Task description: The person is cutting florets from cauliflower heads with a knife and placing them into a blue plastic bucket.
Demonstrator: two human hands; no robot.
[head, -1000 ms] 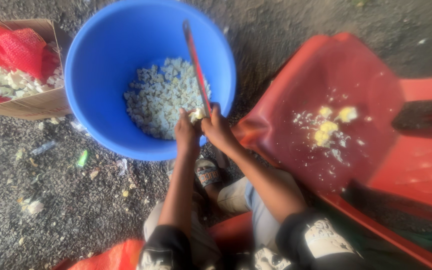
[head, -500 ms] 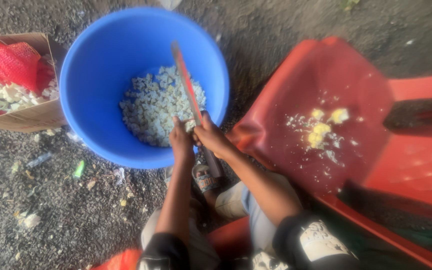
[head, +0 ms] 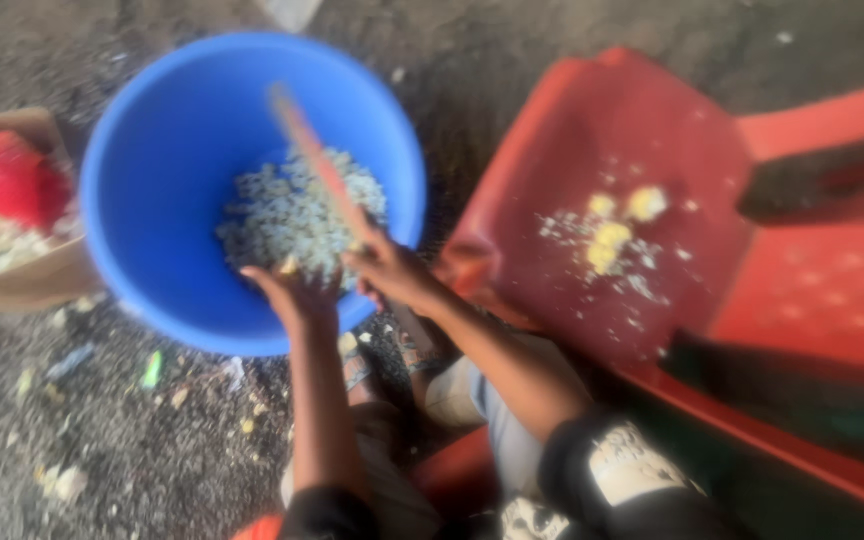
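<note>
A big blue bucket (head: 152, 130) stands on the ground and holds a heap of small white chopped pieces (head: 292, 215). My right hand (head: 392, 270) is over the bucket's near rim, gripping a long reddish blade or stick (head: 312, 160) that slants up and left across the pieces. Just left of it, my left hand (head: 292, 295) curls at the rim around a small pale yellowish piece (head: 285, 265). The frame is blurred, so finer detail is lost.
A red plastic chair (head: 592, 130) lies to the right with yellow and white scraps (head: 617, 225) on it. At the left edge a cardboard box (head: 22, 285) holds a red bag (head: 2, 180) and white bits. Scraps litter the gravel ground (head: 152, 370).
The blade has swung from nearly upright to slanting up and left. My hands have drawn slightly apart. The view has shifted, so the bucket sits further right.
</note>
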